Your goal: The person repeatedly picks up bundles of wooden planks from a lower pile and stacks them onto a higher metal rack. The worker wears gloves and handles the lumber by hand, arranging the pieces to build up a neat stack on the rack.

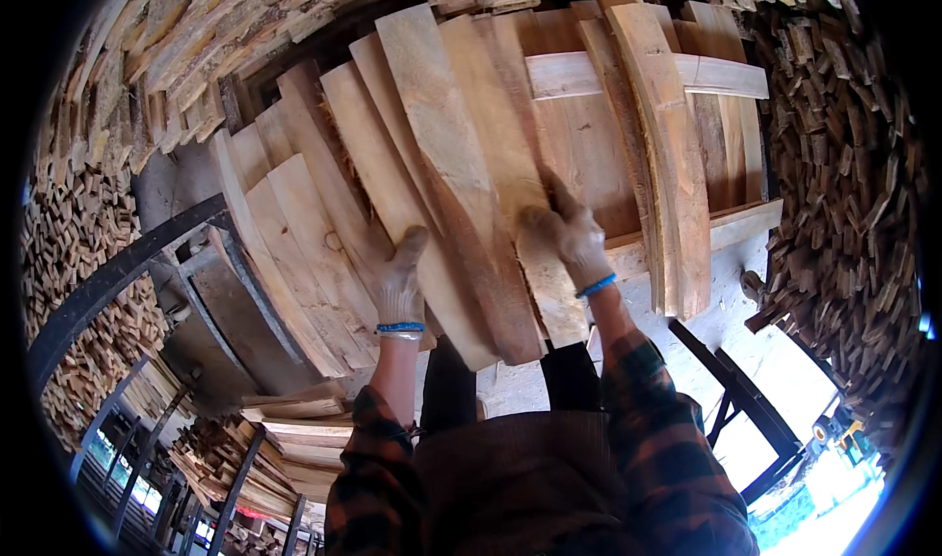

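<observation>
Both my hands wear pale work gloves with blue cuffs. Between them lies a bundle of long, rough-sawn wooden boards (451, 154), overlapping lengthwise and pointing away from me. My left hand (400, 276) grips the bundle's left edge, its thumb up along a board and its other fingers mostly hidden. On the right side, my right hand (571, 240) closes around the edge of the rightmost board, thumb on top. The near board ends reach over my legs. Beneath the bundle is a layer of flat boards (599, 154).
Narrow boards (672, 154) lie across the layer at right, over a pale crosswise slat (726, 75). Stacked wood rises at the far side (255, 26), left (83, 301) and right (834, 144). A dark curved metal bar (128, 262) stands at left, a black metal frame (736, 389) at lower right.
</observation>
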Available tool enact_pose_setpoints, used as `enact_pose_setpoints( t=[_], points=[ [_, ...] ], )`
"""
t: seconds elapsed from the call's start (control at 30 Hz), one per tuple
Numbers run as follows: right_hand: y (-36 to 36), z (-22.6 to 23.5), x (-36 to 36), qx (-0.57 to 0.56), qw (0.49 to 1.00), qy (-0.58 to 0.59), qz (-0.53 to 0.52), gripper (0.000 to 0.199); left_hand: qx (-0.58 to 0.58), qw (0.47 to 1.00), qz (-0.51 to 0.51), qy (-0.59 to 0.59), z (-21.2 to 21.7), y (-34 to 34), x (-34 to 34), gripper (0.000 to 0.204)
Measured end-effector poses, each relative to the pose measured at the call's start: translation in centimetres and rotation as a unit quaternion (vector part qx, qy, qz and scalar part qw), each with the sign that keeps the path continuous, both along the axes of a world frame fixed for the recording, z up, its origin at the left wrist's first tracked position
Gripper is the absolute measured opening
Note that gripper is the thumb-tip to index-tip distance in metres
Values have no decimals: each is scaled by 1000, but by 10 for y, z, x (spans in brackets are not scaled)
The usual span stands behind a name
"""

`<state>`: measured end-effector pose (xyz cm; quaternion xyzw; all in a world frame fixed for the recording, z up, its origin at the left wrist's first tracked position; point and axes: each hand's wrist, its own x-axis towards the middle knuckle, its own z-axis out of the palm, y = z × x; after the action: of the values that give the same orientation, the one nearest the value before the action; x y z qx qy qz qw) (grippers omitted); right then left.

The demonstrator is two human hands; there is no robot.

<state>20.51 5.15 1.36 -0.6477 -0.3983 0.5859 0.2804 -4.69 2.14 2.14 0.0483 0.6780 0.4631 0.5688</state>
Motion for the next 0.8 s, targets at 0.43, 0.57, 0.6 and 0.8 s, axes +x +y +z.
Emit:
enact_pose_setpoints(
  t=[0.43, 0.57, 0.6, 0.8],
  points=[
    [10, 30, -19, 54, 984, -169, 19, 80, 134, 875, -175, 432, 11, -1, 5, 65],
    [7, 84, -86, 224, 892, -360, 158, 97, 52, 960, -141, 235, 91, 5, 45, 58],
    [3, 69, -103, 153, 827, -508, 184, 104, 93, 925, -187, 316, 77, 1, 44, 56],
    [19, 114, -39, 100, 968, -209, 95, 104, 71, 881, -218, 414, 76, 23, 78, 69]
  ],
)
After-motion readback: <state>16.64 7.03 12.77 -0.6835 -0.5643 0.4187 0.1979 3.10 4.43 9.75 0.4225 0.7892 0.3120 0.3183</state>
